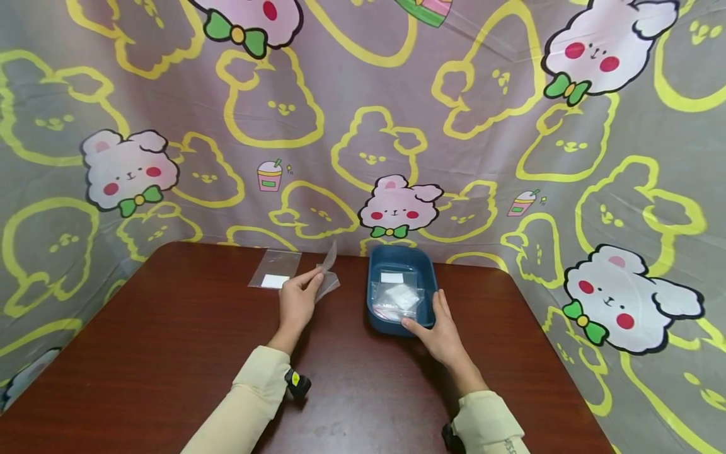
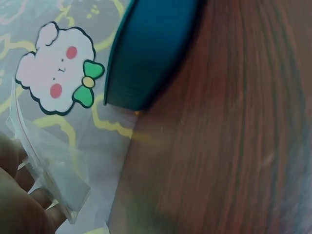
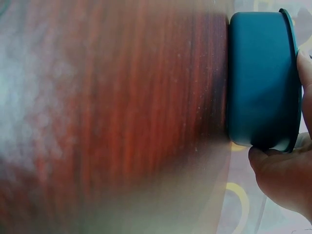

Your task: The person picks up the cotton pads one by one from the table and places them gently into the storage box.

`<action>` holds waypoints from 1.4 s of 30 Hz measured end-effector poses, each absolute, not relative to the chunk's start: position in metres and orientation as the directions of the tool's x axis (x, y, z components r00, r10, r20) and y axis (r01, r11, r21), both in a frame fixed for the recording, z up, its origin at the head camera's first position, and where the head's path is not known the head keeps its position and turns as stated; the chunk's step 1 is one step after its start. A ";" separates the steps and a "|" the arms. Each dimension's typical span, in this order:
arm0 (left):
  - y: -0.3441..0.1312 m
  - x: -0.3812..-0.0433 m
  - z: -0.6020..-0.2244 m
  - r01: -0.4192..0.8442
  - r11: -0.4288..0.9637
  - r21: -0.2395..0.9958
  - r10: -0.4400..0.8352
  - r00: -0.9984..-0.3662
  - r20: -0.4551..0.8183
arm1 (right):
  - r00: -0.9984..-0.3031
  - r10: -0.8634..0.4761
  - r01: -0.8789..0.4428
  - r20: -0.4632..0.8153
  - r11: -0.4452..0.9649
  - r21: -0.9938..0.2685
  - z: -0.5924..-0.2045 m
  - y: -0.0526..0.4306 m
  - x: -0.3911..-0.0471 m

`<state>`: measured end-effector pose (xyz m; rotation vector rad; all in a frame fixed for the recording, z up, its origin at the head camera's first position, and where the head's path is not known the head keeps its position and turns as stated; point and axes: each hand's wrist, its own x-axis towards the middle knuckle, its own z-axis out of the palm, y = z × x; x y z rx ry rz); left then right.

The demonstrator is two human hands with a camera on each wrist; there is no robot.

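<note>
My left hand [image 1: 299, 301] pinches a clear zip bag [image 1: 327, 285] between thumb and fingers, held up left of the blue plastic bin. In the left wrist view the bag [image 2: 68, 183] shows a red seal line and a white patch. With my right hand [image 1: 444, 333] I grip the near right corner of the bin [image 1: 401, 254], thumb over the front rim and fingers along the right side. Inside the bin lie several clear bags [image 1: 399, 296] with white patches. The right wrist view shows the bin's wall [image 3: 263, 78] standing on the table.
Another flat clear bag [image 1: 276, 268] with a white label lies on the table at the back, left of my left hand. The dark red wooden table [image 1: 170, 353] ends at a patterned curtain [image 1: 317, 145], which hangs behind and along both sides.
</note>
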<state>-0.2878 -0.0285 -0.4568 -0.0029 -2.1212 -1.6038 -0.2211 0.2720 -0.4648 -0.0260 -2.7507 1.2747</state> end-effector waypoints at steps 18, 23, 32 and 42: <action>-0.012 -0.265 -0.454 0.269 0.219 0.938 -0.318 -0.889 0.329 | -0.994 0.053 -0.038 0.095 0.651 -0.758 -0.467 0.274 -0.224; -0.004 -0.266 -0.452 0.292 0.223 0.930 -0.312 -0.883 0.352 | -0.994 0.053 -0.040 0.098 0.652 -0.757 -0.467 0.274 -0.224; 0.022 -0.268 -0.447 0.335 0.209 0.919 -0.258 -0.887 0.383 | -0.994 0.056 -0.037 0.098 0.655 -0.755 -0.467 0.275 -0.222; 0.065 -0.269 -0.434 0.364 0.217 0.906 -0.155 -0.903 0.401 | -0.993 0.047 -0.052 0.108 0.647 -0.761 -0.466 0.273 -0.221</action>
